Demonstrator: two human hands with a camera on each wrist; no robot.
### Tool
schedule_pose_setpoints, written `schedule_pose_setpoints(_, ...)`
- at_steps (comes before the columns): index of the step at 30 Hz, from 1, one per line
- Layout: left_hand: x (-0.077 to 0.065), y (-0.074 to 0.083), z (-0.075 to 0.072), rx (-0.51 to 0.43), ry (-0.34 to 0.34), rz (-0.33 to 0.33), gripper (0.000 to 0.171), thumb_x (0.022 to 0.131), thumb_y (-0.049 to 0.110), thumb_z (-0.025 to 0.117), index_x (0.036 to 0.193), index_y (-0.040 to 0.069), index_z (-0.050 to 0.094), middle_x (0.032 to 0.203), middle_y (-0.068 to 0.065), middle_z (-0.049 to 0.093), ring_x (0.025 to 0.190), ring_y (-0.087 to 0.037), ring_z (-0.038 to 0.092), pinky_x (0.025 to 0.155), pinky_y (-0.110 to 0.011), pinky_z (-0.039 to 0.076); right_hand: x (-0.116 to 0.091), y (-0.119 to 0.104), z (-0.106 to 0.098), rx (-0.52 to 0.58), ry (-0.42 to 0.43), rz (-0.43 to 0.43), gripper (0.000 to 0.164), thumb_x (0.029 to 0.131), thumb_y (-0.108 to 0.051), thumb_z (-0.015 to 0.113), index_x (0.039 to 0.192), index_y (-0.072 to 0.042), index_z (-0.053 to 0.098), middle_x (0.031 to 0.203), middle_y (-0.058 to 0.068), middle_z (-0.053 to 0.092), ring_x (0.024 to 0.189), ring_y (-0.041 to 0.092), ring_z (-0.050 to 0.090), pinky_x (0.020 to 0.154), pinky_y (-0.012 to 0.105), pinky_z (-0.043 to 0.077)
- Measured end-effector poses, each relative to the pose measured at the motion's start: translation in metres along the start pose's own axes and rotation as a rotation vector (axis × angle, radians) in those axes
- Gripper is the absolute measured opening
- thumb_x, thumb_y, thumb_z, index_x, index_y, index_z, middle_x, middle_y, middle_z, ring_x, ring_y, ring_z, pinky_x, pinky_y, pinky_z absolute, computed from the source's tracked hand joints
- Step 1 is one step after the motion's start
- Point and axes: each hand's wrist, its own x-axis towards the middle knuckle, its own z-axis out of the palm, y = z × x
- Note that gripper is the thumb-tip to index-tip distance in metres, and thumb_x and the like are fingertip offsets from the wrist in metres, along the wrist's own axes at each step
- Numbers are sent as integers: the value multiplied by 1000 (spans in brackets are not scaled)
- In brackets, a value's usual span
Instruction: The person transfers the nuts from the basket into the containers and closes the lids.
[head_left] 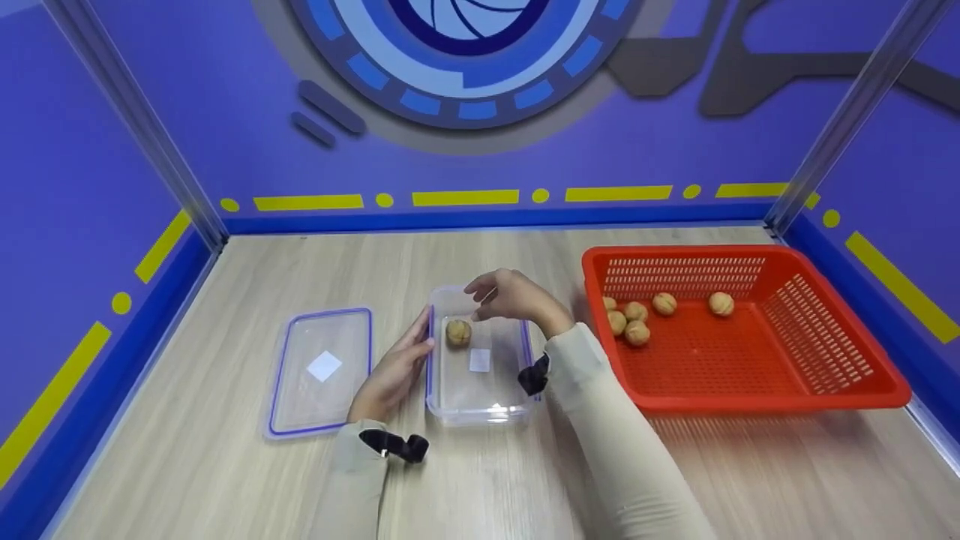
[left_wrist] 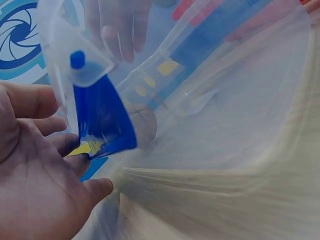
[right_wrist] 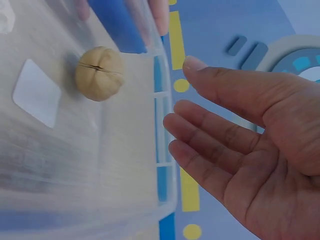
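A clear plastic food container (head_left: 472,390) stands on the table with one walnut (head_left: 458,332) inside, toward its far left. My left hand (head_left: 394,375) lies along the container's left side; in the left wrist view its fairly straight fingers touch the blue side latch (left_wrist: 102,120). Over the far right part of the container hovers my right hand (head_left: 517,294), holding nothing. In the right wrist view its fingers are loosely extended and parted from the thumb, with the walnut (right_wrist: 100,73) on the container floor beyond them.
Left of the container lies its clear lid (head_left: 322,397) with a blue-purple seal. At the right a red plastic basket (head_left: 750,403) holds several walnuts (head_left: 637,332), mostly along its left wall. Printed blue panels (head_left: 465,165) border the table at the back and sides.
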Motion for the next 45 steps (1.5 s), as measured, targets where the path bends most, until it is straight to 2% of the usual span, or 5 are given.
schedule_pose_setpoints(11,-1,1,0,6,4,-7,64,99,6,37,155,12,5,162,-7,-9,149,-24,-12,122,-40,-7,-8,0,-23,-22,32,-13,44,80,-12,75,123,-4,64,115,17,68,106,29,66,92,40,56)
schedule_pose_setpoints(16,0,0,2,-1,-12,-1,64,99,5,36,155,11,5,162,-7,-9,149,-24,-13,122,-39,-7,-17,4,-38,-35,44,-23,45,82,-12,74,124,-2,63,117,20,67,107,31,65,93,41,55)
schedule_pose_setpoints(27,0,3,4,7,16,-19,63,100,7,37,155,14,7,163,-4,-6,149,-22,-11,123,-38,-6,-39,15,-70,-88,92,-1,44,84,-16,73,125,-4,62,118,18,67,109,31,64,94,45,54)
schedule_pose_setpoints(34,0,2,3,-6,-11,9,63,100,4,35,155,9,4,162,-9,-9,149,-25,-12,123,-38,-6,-51,30,-84,-127,124,3,43,85,-17,73,125,-4,63,117,18,67,108,32,65,93,47,54)
schedule_pose_setpoints(45,-2,2,1,8,18,-11,64,100,7,38,155,12,7,163,-6,-7,149,-23,-12,123,-38,-6,-67,63,-105,-141,142,-11,42,85,-12,71,125,-3,62,115,18,68,105,30,65,92,46,55)
